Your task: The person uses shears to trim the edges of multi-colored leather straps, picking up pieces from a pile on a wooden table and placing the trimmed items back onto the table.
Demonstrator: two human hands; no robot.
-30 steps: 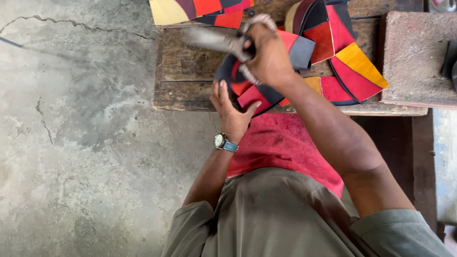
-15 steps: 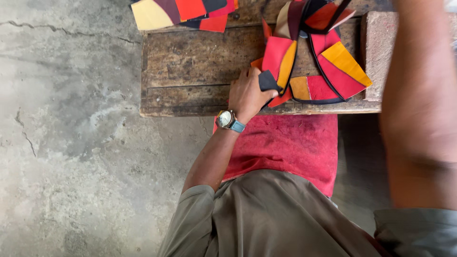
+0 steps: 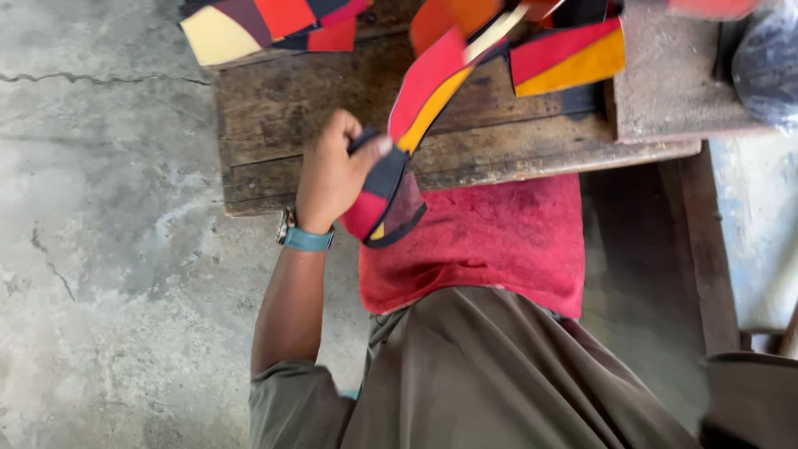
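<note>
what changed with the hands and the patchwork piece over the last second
The right hand, which held scissors at the patchwork piece a second ago, has let go and is out of view, scissors too. The left hand has kept its grip on the piece's lower end, now lifted off the wooden bench. The red cloth stays on the lap.

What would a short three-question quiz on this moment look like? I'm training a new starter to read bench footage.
1. True or false: the left hand grips the patchwork piece over the wooden bench.
2. What covers the person's lap?
A. blue plastic
B. red cloth
C. newspaper
3. Fill in: on the left wrist sits a ____ with a teal strap.

Key
1. True; the fingers are closed on its dark lower end.
2. B
3. watch. The right hand is out of view.
</note>
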